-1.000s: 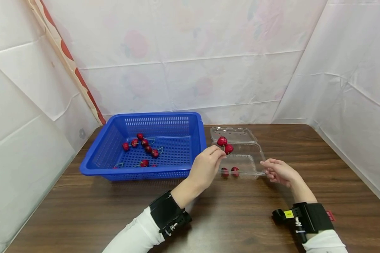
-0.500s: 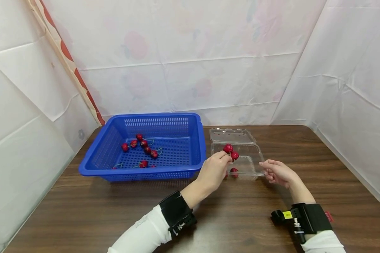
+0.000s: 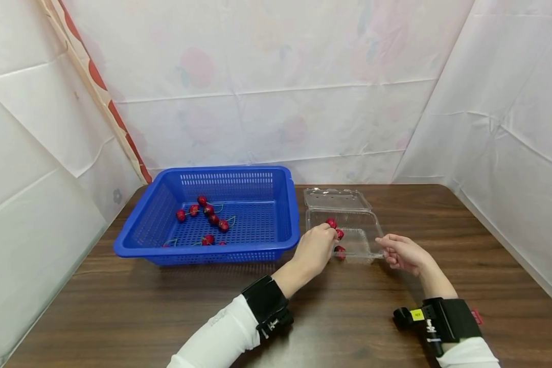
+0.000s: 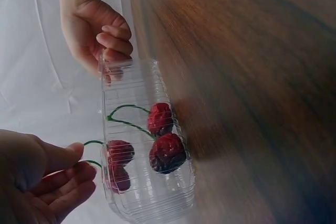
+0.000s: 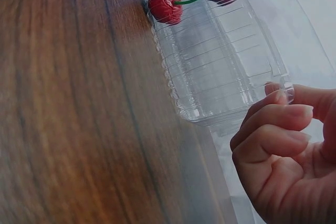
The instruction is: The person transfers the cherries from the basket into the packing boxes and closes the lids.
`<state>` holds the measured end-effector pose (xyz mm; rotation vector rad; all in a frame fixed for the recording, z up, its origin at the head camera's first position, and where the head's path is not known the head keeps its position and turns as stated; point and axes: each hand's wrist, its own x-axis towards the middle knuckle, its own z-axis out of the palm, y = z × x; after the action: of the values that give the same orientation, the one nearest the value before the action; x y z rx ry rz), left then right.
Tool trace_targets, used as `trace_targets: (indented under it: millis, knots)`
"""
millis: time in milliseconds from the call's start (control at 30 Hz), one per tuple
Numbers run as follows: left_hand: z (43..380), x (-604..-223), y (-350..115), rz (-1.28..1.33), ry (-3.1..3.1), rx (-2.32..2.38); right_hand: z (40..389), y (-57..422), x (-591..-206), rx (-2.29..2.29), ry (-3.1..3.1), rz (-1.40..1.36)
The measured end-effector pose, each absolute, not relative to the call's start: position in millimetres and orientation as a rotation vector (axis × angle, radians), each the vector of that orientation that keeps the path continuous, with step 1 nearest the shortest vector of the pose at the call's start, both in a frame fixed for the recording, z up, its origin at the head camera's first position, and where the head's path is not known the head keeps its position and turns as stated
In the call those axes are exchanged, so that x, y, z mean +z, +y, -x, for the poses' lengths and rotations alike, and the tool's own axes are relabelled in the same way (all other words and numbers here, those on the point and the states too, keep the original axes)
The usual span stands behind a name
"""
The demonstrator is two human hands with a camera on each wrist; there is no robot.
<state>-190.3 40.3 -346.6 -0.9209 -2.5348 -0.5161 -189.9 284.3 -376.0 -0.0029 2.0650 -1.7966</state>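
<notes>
My left hand (image 3: pixel 316 248) pinches the green stems of a pair of red cherries (image 4: pixel 120 152). This pair hangs at the near left of a clear plastic clamshell box (image 3: pixel 359 244), around the level of its rim. Another joined pair of cherries (image 4: pixel 167 153) lies on the bottom of the box, its stems arching up, as the left wrist view shows. At the box's near right corner, my right hand (image 3: pixel 405 253) pinches the rim between thumb and fingers. In the head view the left hand hides part of the box's near left side.
Left of the box stands a blue perforated basket (image 3: pixel 202 252) with several cherries (image 3: pixel 209 209) on its floor. The box's hinged lid (image 3: pixel 338 199) lies folded back behind it. Both stand on a brown wooden table (image 3: pixel 349 317), with white sheeting (image 3: pixel 257 112) around it.
My left hand has moved right and slightly down, bringing its pair of cherries from above the box down to about rim level. The right hand stays on the rim.
</notes>
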Motion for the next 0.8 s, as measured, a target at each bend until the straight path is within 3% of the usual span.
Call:
trace_targets:
  millis: [800]
  knots:
    - [208.0, -354.8, 47.3, 0.796, -2.781, -0.457, 188.2, 283.9, -374.0, -1.805, 2.042, 0.015]
